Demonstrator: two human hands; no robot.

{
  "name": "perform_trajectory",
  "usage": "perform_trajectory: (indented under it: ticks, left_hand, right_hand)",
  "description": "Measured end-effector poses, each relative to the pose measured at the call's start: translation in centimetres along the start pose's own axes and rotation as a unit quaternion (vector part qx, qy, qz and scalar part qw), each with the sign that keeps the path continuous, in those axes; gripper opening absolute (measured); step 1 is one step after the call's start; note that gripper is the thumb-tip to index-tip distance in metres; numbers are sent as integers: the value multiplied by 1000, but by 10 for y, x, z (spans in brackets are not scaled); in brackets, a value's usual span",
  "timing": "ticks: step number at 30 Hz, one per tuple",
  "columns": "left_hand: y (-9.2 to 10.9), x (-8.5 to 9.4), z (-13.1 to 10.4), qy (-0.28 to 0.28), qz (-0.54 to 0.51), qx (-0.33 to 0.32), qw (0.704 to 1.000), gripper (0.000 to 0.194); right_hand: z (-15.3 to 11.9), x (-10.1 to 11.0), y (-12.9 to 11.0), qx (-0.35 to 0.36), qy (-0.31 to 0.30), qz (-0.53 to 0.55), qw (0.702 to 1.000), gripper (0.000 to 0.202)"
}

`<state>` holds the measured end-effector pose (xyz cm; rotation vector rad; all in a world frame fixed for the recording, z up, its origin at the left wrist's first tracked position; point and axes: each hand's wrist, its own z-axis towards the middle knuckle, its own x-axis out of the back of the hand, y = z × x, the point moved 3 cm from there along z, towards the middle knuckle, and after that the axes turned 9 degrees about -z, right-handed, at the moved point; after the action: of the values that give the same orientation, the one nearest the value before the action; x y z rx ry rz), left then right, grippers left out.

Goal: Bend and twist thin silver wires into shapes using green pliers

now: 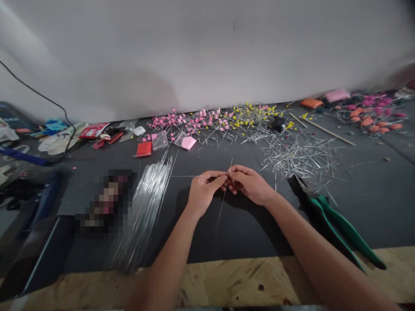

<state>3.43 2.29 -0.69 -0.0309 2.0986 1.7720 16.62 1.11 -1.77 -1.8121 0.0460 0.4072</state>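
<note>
In the head view, the left hand (205,188) pinches a level wire (181,176) between thumb and forefinger; its free length runs out leftward, across the bundle of straight wires' (151,190) far end as seen here. The right hand (249,183) has its thumb and fingertips pressed together, seemingly on a steep wire (221,207), which pokes up above them and slants down toward the person, its lower end leaning left. The two wires cross nearly at right angles where the hands' fingertips meet, over the dark bench (240,246); whether they are twisted or merely touching is too small to tell. Neither hand is clearly nearer that crossing. The bundle lies left of the left hand; a heap of loose wires (296,155) and green-handled pliers (337,224) lie to the right.
</note>
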Motion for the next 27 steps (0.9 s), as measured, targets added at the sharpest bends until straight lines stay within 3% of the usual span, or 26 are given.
perform_trajectory:
  ticks: [8, 17, 21, 27]
  left_hand:
    - [-2, 8, 2, 48, 13, -13, 999, 17]
    - [2, 4, 1, 61, 15, -27, 998, 16]
    - [0, 5, 3, 68, -28, -33, 997, 16]
    - [-1, 7, 5, 67, -132, -8, 989, 17]
  right_hand:
    - [0, 1, 2, -18, 3, -6, 1000, 12]
    - [-1, -4, 2, 2, 23, 24, 999, 9]
    - [-2, -8, 1, 36, 48, 20, 998, 9]
    - [-2, -15, 2, 66, 36, 2, 997, 26]
